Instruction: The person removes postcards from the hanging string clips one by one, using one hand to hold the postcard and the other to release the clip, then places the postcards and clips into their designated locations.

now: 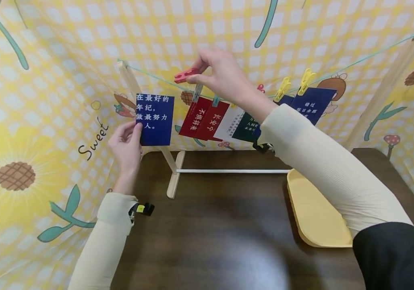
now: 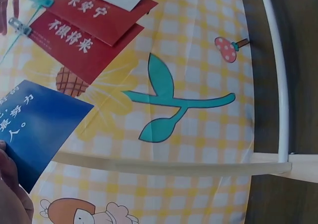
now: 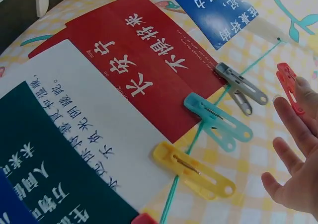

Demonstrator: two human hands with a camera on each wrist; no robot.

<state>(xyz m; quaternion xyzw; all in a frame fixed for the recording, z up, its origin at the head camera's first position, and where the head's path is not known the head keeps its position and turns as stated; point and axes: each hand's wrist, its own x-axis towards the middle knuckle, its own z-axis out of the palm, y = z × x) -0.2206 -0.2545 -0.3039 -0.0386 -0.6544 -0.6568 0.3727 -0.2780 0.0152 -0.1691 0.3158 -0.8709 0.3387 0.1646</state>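
Note:
My left hand pinches a blue card with white writing by its lower left edge, thumb in front. The card is upright near the left end of a green string. Up at the string, my right hand pinches a red clothespin between thumb and fingers; its other fingers are spread in the right wrist view. Right of the blue card hang two red cards, under a grey clothespin and a teal clothespin. A yellow clothespin is at the white card beside them.
Farther right hang a dark green card and blue cards, some with yellow clothespins. Wooden posts carry the string, with a white bar low between them. A yellow tray lies on the dark table, partly under my right arm.

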